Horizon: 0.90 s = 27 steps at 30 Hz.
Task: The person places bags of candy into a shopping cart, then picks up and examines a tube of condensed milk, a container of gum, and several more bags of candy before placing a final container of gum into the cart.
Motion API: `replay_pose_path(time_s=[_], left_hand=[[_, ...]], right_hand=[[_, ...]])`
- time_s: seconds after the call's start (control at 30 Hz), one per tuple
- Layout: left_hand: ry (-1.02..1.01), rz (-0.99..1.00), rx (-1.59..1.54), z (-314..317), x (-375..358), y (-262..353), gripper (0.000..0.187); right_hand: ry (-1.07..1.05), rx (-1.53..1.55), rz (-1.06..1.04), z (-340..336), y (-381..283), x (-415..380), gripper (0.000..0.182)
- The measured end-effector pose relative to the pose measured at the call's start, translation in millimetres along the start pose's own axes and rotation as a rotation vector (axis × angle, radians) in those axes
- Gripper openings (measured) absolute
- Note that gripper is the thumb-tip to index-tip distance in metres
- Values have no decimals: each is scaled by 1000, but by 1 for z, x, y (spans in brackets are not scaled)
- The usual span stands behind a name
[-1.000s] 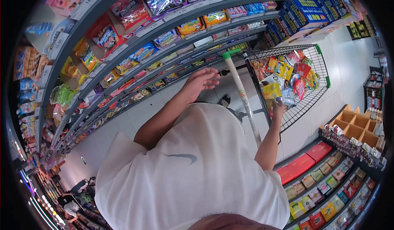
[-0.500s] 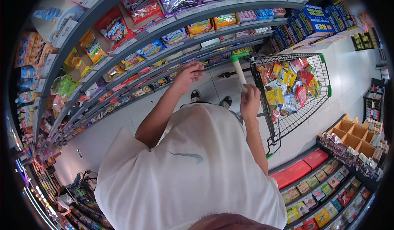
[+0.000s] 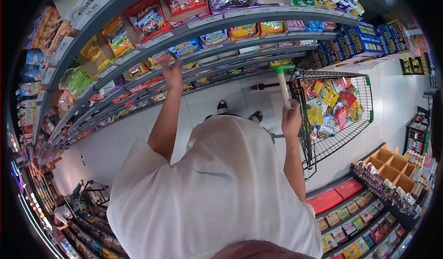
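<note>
My left hand [image 3: 172, 73] is raised before the snack shelves, its fingers apart and nothing in it. Closest to its fingertips are bright snack bags [image 3: 159, 58] on a middle shelf; touching cannot be made out. My right hand [image 3: 291, 119] is wrapped round the pale handle [image 3: 284, 87] of a shopping cart [image 3: 340, 143]. That handle has a green end piece. Inside the black wire basket lie many coloured snack packets [image 3: 328, 95], a yellow one near the handle side.
Long curved shelves [image 3: 203, 27] of candy bags and tubs run along the front and left. Blue boxes [image 3: 364, 39] are stacked beyond the cart. Wooden bins [image 3: 391, 163] and low shelves with red boxes [image 3: 325, 201] stand at the right. Another person [image 3: 61, 214] is at the far lower left.
My left hand has moved left, towards the shelves, and its fingers have spread. My right hand stays on the handle. The cart appears slightly further right and lower in view.
</note>
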<state>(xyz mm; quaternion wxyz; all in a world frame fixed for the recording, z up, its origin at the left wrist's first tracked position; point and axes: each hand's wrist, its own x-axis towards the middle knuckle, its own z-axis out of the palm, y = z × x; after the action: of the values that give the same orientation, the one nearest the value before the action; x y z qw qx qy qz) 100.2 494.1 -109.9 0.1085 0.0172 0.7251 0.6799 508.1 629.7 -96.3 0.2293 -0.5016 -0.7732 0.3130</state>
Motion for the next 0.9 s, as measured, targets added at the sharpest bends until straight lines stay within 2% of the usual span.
replay_pose_path(time_s=[0.03, 0.13, 0.23, 0.33, 0.43, 0.53, 0.63, 0.73, 0.9], left_hand=[[47, 104, 25, 1, 8, 4, 41], [-151, 171, 174, -11, 49, -19, 47], [-136, 65, 86, 3, 47, 0, 39], [-144, 108, 136, 5, 48, 4, 33], [-196, 260, 75, 3, 61, -12, 20], [-246, 140, 344, -8, 87, -31, 20], [-245, 32, 373, -6, 77, -8, 24], [-302, 67, 241, -9, 72, -9, 27], [-418, 337, 281, -18, 65, -5, 25]], right_hand=[[-22, -8, 48, 0, -2, 0, 36], [-64, -38, 127, 0, -2, 1, 40], [-105, -86, 154, 0, -7, 2, 41], [-132, -228, 120, 7, 10, 2, 43], [-128, -259, 114, 8, 7, 4, 45], [-129, -276, 97, 9, 9, 4, 45], [-136, -277, 102, 8, 13, 5, 45], [-149, -273, 126, 8, 12, 4, 45], [-100, -271, 78, 9, 10, 3, 44]])
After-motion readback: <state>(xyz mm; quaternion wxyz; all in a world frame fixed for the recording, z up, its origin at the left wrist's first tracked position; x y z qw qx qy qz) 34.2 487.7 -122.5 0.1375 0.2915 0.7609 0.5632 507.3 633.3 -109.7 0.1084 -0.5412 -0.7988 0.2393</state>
